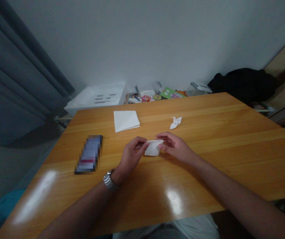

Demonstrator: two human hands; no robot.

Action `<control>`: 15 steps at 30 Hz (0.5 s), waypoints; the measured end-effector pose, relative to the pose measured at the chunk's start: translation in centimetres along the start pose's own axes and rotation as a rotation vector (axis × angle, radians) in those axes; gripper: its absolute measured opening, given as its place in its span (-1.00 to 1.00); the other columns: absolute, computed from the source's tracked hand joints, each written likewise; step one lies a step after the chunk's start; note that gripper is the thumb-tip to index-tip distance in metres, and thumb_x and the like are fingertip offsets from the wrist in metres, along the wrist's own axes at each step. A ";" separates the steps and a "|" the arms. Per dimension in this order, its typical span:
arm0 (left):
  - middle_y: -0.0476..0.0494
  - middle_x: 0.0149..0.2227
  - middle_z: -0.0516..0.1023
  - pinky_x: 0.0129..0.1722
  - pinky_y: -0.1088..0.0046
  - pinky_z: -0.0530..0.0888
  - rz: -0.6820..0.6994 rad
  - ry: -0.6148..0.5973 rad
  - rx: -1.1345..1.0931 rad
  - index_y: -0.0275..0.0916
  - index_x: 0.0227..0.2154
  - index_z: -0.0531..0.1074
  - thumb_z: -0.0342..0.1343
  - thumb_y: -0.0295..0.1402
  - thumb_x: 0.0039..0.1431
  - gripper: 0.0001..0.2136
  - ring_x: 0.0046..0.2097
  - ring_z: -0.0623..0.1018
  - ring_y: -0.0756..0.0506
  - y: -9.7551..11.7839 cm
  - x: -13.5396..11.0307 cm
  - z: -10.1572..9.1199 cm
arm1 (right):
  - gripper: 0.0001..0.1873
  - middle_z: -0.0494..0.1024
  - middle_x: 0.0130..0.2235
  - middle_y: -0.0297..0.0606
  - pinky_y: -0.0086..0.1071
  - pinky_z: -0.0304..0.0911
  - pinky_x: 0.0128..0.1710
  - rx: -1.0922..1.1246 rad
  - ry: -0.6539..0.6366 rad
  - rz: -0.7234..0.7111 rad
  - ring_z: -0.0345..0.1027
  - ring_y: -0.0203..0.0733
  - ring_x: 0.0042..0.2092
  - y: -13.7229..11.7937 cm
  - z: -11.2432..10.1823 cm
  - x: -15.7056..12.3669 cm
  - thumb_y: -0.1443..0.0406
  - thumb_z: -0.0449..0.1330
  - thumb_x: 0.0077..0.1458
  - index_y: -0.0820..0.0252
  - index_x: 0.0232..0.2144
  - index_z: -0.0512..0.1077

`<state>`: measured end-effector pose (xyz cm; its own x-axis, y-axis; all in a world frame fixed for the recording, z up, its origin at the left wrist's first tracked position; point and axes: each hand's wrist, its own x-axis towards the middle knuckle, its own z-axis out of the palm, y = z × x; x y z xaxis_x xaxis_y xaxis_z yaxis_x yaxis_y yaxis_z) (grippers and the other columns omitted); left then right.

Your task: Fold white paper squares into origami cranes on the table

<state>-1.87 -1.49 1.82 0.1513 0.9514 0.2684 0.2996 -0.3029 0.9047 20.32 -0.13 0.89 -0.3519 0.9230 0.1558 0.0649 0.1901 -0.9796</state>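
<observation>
Left of me the phone (89,155) lies well apart; the left hand (130,155) pinches the upper corner of the paper (152,149), which sits between both hands over the table (142,191), and a slip there might skew it. The right hand (178,148) pinches the other side: too hard a thumb could crumple it, and a careless reach could knock the bird (175,123).

One head-worn camera observed, set above the near side of the wooden table (219,132), facing forward and down across it; whole tabletop width taken in, with wall (157,43) beyond the table's far edge.
</observation>
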 end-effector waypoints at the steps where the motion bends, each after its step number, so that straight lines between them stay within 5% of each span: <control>1: -0.07 -0.36 0.56 -0.40 0.56 0.45 0.000 -0.003 -0.003 -0.27 -0.33 0.46 0.18 -0.24 0.26 -0.82 -0.38 0.53 -0.01 0.0 0.0 0.0 | -0.60 0.57 -0.04 -0.12 -0.23 0.38 -0.03 0.020 -0.015 0.014 0.49 -0.10 -0.05 -0.1 0.1 0.0 0.11 0.32 0.12 0.16 -0.04 0.44; 6: -0.07 -0.38 0.56 -0.41 0.56 0.45 -0.013 -0.018 -0.042 -0.27 -0.34 0.46 0.19 -0.22 0.25 -0.81 -0.38 0.52 0.00 -0.1 0.0 0.1 | -0.69 0.62 -0.26 -0.19 -0.31 0.37 -0.18 0.009 -0.010 0.046 0.49 -0.14 -0.22 -0.5 0.3 0.0 0.06 0.27 0.16 0.21 -0.27 0.54; 15: -0.06 -0.38 0.53 -0.35 0.53 0.44 -0.031 -0.030 -0.136 -0.27 -0.34 0.46 0.22 -0.20 0.23 -0.78 -0.35 0.50 -0.01 -0.6 0.2 0.1 | -0.58 0.69 -0.21 -0.10 -0.20 0.39 -0.09 -0.002 0.012 0.108 0.54 -0.06 -0.20 -0.7 -0.6 0.2 -0.01 0.31 0.09 0.23 -0.27 0.65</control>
<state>-1.92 -1.07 1.28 0.1725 0.9575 0.2310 0.1746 -0.2605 0.9495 20.78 0.08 1.70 -0.3317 0.9420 0.0511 0.1036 0.0902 -0.9905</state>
